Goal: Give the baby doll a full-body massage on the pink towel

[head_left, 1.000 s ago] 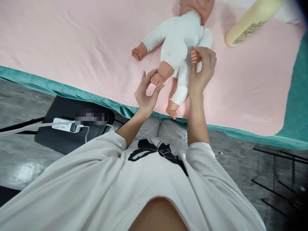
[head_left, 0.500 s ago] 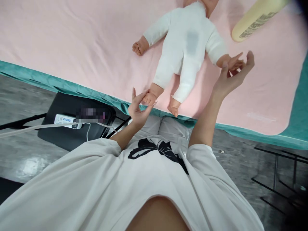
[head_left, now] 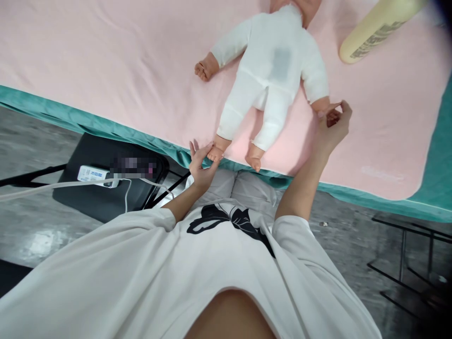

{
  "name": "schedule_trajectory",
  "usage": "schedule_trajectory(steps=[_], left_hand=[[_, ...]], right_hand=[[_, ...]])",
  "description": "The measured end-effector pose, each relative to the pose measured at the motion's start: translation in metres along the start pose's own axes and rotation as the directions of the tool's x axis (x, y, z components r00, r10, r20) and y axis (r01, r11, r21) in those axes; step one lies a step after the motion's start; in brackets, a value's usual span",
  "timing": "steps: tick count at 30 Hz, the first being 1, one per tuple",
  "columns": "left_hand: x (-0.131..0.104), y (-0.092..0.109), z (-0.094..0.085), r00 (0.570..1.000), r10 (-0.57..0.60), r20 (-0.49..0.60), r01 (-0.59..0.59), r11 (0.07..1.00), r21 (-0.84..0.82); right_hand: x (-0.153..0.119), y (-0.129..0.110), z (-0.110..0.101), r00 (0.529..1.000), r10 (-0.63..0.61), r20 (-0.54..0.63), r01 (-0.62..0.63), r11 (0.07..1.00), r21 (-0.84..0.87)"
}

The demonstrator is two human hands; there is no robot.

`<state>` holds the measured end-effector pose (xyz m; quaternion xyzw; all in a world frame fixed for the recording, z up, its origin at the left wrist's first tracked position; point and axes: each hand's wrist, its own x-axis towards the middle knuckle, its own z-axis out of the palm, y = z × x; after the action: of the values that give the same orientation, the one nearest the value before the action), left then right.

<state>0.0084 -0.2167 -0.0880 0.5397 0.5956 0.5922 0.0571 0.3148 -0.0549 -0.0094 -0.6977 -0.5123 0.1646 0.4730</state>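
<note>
A baby doll [head_left: 271, 52] with a white cloth body and a grey patch on its front lies with its head away from me. Its head is cut off by the top edge of the view. My left hand [head_left: 202, 165] pinches the doll's foot [head_left: 216, 153] on the left side between thumb and fingers. Over on the right, my right hand [head_left: 334, 129] has its thumb and fingers closed around the doll's hand [head_left: 331, 117], which they partly cover. The doll's other foot [head_left: 254, 160] lies untouched near the table's front edge.
A pink mat [head_left: 116, 70] covers the table over a teal cloth [head_left: 439, 155]. One pale yellow bottle [head_left: 377, 30] is at the upper right. Below the edge, a black stool [head_left: 81, 202] bears a white power strip [head_left: 93, 174] with cables. Dark metal legs [head_left: 402, 254] stand at the right.
My right hand has moved left and closed on the doll's hand, drawing that arm inward. My left hand has closed on the foot, and that leg has shifted slightly left and toward me.
</note>
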Motion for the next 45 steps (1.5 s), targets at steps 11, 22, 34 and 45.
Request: schedule_trajectory(steps=[11, 22, 34, 45], left_hand=[[0.019, 0.02, 0.004, 0.999, 0.012, -0.034, -0.013, 1.0, -0.026], [0.065, 0.038, 0.035, 0.996, -0.022, 0.09, 0.032, 0.994, -0.106], [0.107, 0.049, 0.05, 0.987, 0.001, 0.158, 0.015, 0.995, -0.099], [0.101, 0.03, 0.051, 0.977, 0.157, 0.146, -0.132, 0.977, -0.166]], right_hand=[[0.014, -0.008, 0.007, 0.993, -0.049, -0.111, 0.056, 0.997, 0.061], [0.014, -0.08, 0.034, 0.882, -0.432, -0.191, 0.467, 0.854, 0.229], [-0.01, -0.09, 0.06, 0.876, -0.452, 0.169, 0.457, 0.889, 0.008], [-0.006, -0.076, 0.055, 0.845, -0.521, 0.119, 0.532, 0.841, -0.097]])
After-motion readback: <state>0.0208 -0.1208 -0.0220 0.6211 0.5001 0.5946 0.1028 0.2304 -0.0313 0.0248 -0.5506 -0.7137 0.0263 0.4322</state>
